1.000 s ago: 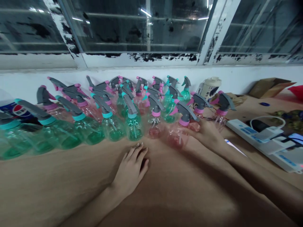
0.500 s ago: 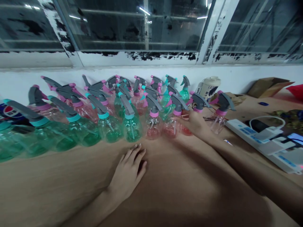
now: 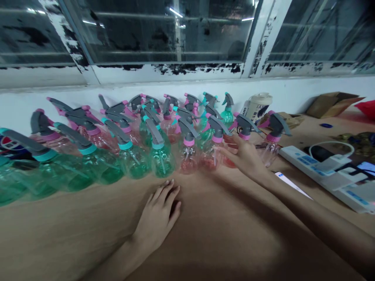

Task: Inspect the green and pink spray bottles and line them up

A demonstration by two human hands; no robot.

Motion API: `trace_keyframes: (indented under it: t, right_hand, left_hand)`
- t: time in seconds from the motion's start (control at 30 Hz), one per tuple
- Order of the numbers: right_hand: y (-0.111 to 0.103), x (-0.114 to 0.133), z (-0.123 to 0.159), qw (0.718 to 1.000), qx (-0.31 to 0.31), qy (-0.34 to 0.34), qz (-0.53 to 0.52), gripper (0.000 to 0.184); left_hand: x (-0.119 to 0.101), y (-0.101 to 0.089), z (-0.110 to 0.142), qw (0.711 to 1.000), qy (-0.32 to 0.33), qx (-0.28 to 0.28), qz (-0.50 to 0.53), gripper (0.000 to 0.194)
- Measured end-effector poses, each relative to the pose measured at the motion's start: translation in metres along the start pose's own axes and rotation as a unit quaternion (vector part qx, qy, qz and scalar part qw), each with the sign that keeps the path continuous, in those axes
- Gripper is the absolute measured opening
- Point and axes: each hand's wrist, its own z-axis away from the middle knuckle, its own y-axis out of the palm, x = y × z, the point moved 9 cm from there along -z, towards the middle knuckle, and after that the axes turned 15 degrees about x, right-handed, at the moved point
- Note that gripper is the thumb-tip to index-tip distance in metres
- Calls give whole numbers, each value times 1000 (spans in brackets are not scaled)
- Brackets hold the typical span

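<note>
While a pale brown wooden desk (image 3: 202, 234) fills the lower frame, a clear pink plastic spray bottle with a grey trigger head (image 3: 209, 160) stands right of centre, its long axis upright. It lies just left of the nearer right hand (image 3: 246, 157), whose grip I cannot tell; the left hand (image 3: 158, 214) rests lower, palm down, holding nothing.
</note>
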Motion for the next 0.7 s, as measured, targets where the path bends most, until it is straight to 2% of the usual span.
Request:
trace_keyframes:
  t: [0.17, 0.27, 0.37, 0.5, 0.7]
  right_hand:
    - [-24, -16, 30, 999, 12, 45, 4, 29]
    - [-45, -34, 42, 994, -18, 100, 40, 32]
    - [-60, -48, 40, 984, -63, 126, 111, 42]
    - [-50, -58, 21, 985, -51, 103, 129, 53]
    - [-32, -59, 6, 983, -10, 88, 158, 36]
  left_hand:
    - [1, 0, -1, 1000, 1, -10, 9, 35]
    - [2, -1, -1, 1000, 0, -11, 12, 35]
    - [2, -1, 0, 1000, 1, -10, 10, 35]
    - [2, -1, 1, 1000, 2, -15, 10, 35]
    - [3, -2, 0, 1000, 3, -20, 14, 35]
